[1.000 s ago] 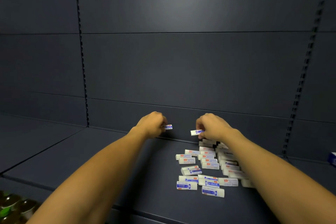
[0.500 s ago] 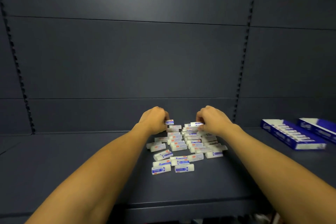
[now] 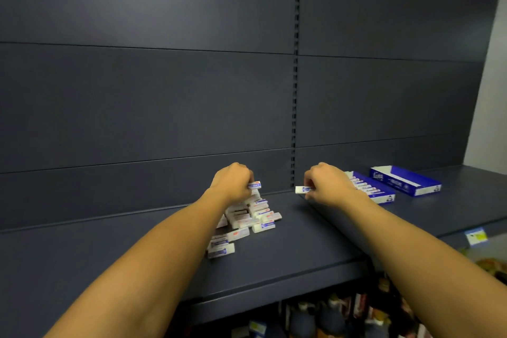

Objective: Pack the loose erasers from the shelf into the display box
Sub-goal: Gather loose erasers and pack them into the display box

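White with blue printed sleeves, the loose erasers lie in a heap on the dark grey shelf, a little left of its middle and partly hidden under the left forearm; the heap runs from near the back panel toward the front edge, stopping short of it. The left hand is curled above the far end of the heap and pinches one eraser at its fingertips. The right hand is raised off the shelf to the right of the heap, fingers curled, pinching a second eraser that sticks out to the left. Just behind and beside this hand sits the blue display box, open on top with a row of erasers standing in it; its near part is hidden by the hand. Further right, apart from it, lies a second open blue box, whose inside shows white. Bare shelf surface lies between the heap and the display box, and along the front lip. A slotted upright divides the back panel. A yellow and blue price tag hangs on the front edge at right; blurred goods stand on the level below.
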### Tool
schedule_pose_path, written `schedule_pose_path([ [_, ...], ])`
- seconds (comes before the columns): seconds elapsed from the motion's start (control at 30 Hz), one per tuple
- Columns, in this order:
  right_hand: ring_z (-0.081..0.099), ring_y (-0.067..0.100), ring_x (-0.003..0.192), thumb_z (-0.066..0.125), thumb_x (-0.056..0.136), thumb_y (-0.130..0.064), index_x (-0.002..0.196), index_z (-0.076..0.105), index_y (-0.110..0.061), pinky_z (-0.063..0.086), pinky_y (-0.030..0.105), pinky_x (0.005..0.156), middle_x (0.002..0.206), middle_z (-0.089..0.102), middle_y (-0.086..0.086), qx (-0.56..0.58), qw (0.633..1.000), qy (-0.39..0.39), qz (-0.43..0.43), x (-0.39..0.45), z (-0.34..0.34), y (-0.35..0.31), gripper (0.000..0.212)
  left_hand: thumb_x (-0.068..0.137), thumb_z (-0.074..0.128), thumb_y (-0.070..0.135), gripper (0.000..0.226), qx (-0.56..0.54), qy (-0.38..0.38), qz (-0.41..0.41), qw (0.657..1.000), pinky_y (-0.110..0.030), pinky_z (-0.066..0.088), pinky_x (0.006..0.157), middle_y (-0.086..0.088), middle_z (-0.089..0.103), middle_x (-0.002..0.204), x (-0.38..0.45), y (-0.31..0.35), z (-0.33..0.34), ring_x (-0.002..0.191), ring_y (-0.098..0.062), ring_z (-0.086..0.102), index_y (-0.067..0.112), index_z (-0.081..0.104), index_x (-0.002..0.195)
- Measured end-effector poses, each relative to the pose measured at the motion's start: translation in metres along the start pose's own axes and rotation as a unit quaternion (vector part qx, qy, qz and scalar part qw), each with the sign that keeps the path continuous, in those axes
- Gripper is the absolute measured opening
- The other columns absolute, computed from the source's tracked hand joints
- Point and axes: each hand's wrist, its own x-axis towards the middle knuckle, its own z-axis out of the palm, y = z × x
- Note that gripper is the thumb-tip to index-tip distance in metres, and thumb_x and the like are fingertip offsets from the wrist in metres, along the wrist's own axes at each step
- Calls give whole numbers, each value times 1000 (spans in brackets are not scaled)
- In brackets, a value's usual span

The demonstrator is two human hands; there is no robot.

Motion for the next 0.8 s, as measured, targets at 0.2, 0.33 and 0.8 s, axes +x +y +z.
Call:
schedule_pose_path([
  [0.2,59,20,95,73,86,-38,92,62,-26,44,30,72,106,61,1,-1,1000,1,19,-39,-13,53,18,88,63,17,27,6,-22,4,1000,-39,57,85,-2,64,115,2,68,-9,103,-26,62,19,72,114],
  [0.33,61,25,94,73,86,-35,97,66,-22,52,35,77,108,60,4,-13,999,8,50,-69,-22,90,18,88,62,15,26,7,-36,-4,999,-37,56,80,-3,65,114,3,116,-14,98,-27,63,19,73,112],
  [0.8,62,23,104,73,88,-32,115,66,-19,52,33,82,115,64,5,-25,997,23,75,-127,-33,186,31,87,60,13,26,0,-18,0,1000,-37,56,77,-2,67,110,16,231,-16,95,-26,63,20,74,108],
])
